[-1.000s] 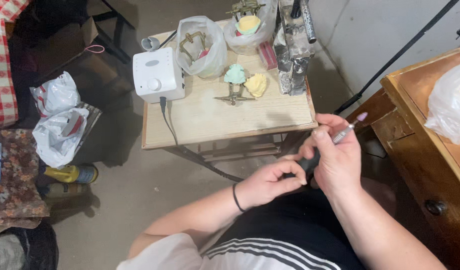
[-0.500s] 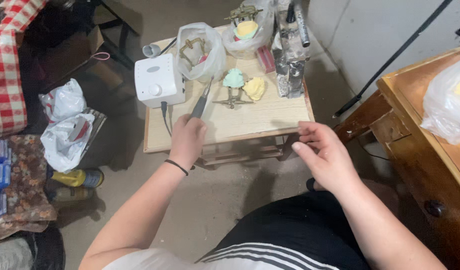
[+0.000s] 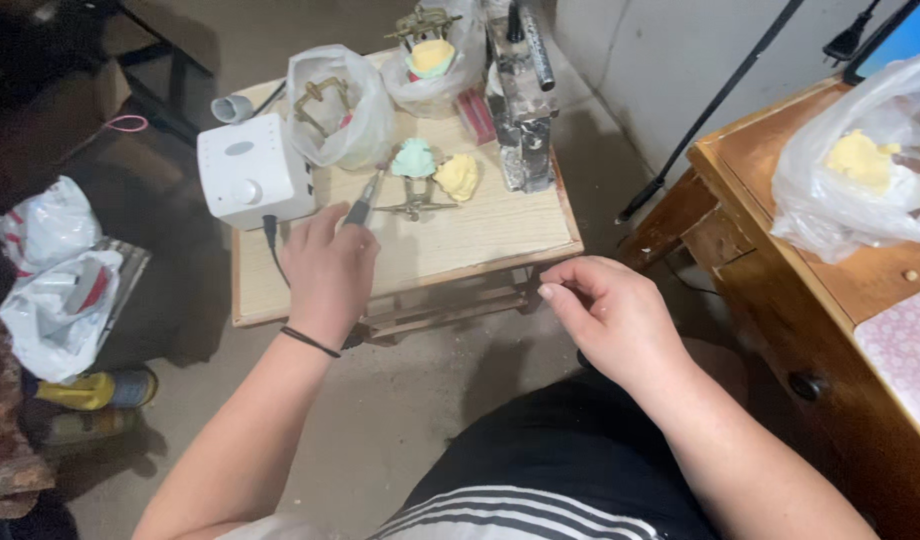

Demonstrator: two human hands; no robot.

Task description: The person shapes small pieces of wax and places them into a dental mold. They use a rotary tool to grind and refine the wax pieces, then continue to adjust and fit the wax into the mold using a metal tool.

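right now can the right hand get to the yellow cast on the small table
Probably yes. The right hand hovers empty just off the small table's front edge, and the yellow cast lies in the open beyond it. Only the metal frame beside it and the left hand holding a handpiece sit nearby.

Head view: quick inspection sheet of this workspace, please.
Surface: small wooden table, crowded at the back.
Job's things: grey handpiece; green cast and yellow cast by a metal frame.
Clutter: plastic bags, dark metal stand.
Grippers: left hand holds the handpiece; right hand holds nothing visible.
Cables: black cord from the white box.
Surroundings: wooden cabinet, concrete floor.
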